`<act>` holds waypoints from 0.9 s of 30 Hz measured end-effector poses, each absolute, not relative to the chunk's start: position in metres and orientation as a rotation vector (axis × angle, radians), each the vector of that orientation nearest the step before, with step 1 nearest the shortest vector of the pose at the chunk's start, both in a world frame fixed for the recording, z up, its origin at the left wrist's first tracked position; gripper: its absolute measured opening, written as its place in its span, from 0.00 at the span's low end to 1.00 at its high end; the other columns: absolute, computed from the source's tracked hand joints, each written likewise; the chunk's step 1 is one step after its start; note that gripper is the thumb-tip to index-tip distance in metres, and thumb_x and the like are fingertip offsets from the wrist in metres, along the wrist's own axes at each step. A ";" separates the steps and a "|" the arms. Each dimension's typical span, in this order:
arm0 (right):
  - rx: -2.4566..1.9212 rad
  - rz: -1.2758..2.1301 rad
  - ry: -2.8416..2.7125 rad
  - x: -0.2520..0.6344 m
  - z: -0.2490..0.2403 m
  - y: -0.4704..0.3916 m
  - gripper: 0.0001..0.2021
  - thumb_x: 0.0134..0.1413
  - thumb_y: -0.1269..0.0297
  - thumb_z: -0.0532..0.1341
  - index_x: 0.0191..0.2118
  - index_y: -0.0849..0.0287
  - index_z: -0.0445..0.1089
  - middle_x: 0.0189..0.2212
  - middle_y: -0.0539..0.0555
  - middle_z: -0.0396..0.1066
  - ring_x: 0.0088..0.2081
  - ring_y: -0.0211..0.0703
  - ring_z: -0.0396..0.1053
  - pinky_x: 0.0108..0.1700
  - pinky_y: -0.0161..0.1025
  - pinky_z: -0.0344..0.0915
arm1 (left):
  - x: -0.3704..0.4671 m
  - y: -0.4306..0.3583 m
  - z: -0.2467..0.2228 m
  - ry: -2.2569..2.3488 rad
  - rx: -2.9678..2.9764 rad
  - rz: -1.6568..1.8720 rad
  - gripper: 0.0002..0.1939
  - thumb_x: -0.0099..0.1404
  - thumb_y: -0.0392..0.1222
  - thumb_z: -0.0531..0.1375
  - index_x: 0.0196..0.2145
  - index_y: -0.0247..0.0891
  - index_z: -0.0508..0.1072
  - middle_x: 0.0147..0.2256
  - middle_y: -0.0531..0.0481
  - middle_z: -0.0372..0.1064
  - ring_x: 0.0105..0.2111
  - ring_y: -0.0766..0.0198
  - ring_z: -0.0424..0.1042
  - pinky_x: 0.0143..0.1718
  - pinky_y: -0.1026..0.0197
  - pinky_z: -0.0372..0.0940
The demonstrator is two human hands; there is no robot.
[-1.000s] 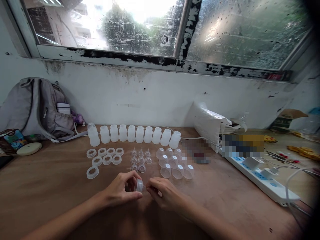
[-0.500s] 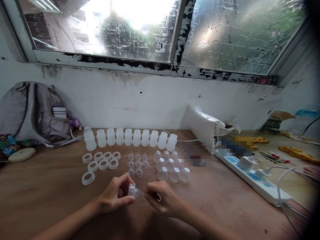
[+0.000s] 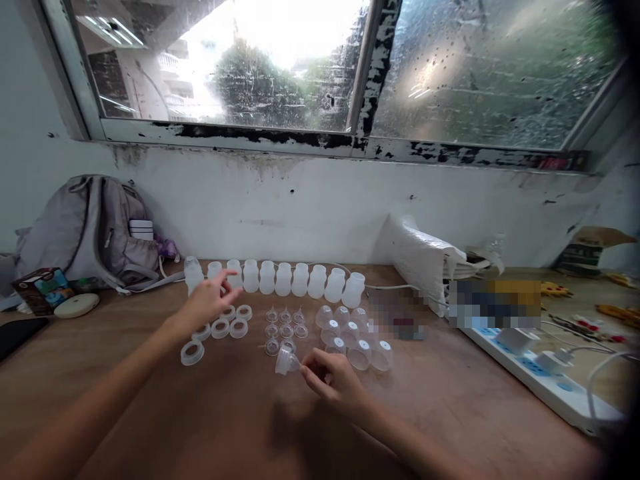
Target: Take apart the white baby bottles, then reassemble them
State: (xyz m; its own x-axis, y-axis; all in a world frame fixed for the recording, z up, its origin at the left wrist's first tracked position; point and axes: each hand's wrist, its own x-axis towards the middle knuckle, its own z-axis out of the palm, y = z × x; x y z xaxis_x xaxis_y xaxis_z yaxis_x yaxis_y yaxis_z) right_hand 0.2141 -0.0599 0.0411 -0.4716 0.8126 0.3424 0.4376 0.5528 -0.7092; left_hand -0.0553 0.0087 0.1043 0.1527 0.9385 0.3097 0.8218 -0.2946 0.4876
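Note:
Pinched at its tip by my right hand [image 3: 336,383] is a clear bottle nipple set in a collar ring [image 3: 286,361], held sideways above the table. My left hand [image 3: 213,298] reaches out with fingers apart, holding nothing, near the row of frosted baby bottles [image 3: 283,279]. It hides part of the leftmost bottles and some rings. Loose collar rings [image 3: 193,353] lie below it. Several clear nipples [image 3: 285,330] stand in rows at the middle. Clear domed caps [image 3: 359,355] stand in rows right of them, close to my right hand.
A white power strip [image 3: 537,370] with plugs and cables runs along the right side. A white bag [image 3: 417,250] leans against the wall. A grey backpack [image 3: 85,227], a small box [image 3: 43,291] and a round cream lid [image 3: 77,305] stand at the left, beside a dark flat object [image 3: 23,339].
My left hand has let go of the collar ring and moved up and left toward the bottles. My right hand keeps the nipple with its ring. The view has shifted slightly left.

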 end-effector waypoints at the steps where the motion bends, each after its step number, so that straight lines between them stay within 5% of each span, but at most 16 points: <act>1: -0.996 0.708 -2.126 0.213 0.040 -0.060 0.09 0.52 0.64 0.52 0.24 0.61 0.62 0.15 0.45 0.56 0.18 0.30 0.52 0.20 0.29 0.50 | -0.066 0.022 0.109 1.950 2.229 0.780 0.22 0.60 0.52 0.48 0.49 0.37 0.60 0.30 0.49 0.68 0.26 0.61 0.69 0.29 0.61 0.61; 9: -0.977 0.566 -2.160 0.212 0.035 -0.060 0.09 0.52 0.63 0.53 0.28 0.61 0.66 0.17 0.48 0.62 0.19 0.31 0.56 0.22 0.29 0.53 | -0.090 0.079 0.096 2.355 2.243 0.442 0.17 0.59 0.43 0.49 0.40 0.29 0.67 0.33 0.35 0.69 0.35 0.48 0.69 0.34 0.55 0.60; 15: -0.965 0.587 -2.138 0.214 0.036 -0.060 0.09 0.53 0.63 0.53 0.27 0.61 0.66 0.17 0.48 0.61 0.19 0.31 0.56 0.21 0.30 0.53 | -0.078 0.053 0.112 2.390 2.287 0.841 0.17 0.61 0.47 0.46 0.37 0.35 0.68 0.45 0.37 0.59 0.45 0.48 0.62 0.42 0.51 0.58; 19: -1.000 0.684 -2.044 0.215 0.039 -0.060 0.09 0.52 0.62 0.54 0.28 0.61 0.66 0.17 0.48 0.61 0.20 0.32 0.57 0.21 0.30 0.53 | -0.058 0.013 0.117 1.902 2.207 1.395 0.13 0.63 0.46 0.43 0.35 0.38 0.64 0.46 0.45 0.57 0.46 0.58 0.60 0.46 0.57 0.57; 22: -1.025 0.741 -1.937 0.217 0.043 -0.061 0.09 0.52 0.61 0.54 0.28 0.61 0.64 0.18 0.48 0.61 0.20 0.32 0.57 0.20 0.29 0.54 | -0.038 -0.020 0.102 1.568 2.134 1.351 0.11 0.64 0.44 0.41 0.34 0.39 0.60 0.47 0.48 0.58 0.41 0.62 0.64 0.41 0.60 0.61; 27: -1.014 0.821 -1.812 0.218 0.047 -0.063 0.09 0.53 0.60 0.53 0.28 0.60 0.62 0.20 0.48 0.61 0.19 0.31 0.59 0.20 0.30 0.57 | -0.016 -0.058 0.063 1.164 2.473 1.105 0.05 0.61 0.38 0.48 0.33 0.39 0.62 0.46 0.45 0.56 0.47 0.59 0.59 0.48 0.57 0.55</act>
State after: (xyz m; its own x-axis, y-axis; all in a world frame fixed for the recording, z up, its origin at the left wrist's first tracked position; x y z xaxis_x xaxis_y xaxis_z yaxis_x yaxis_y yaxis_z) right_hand 0.2177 -0.0627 0.0465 -0.2814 0.8853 0.3702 0.3053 0.4483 -0.8401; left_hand -0.0157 -0.0575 0.0632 0.4127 0.7284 0.5468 0.5840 -0.6723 0.4549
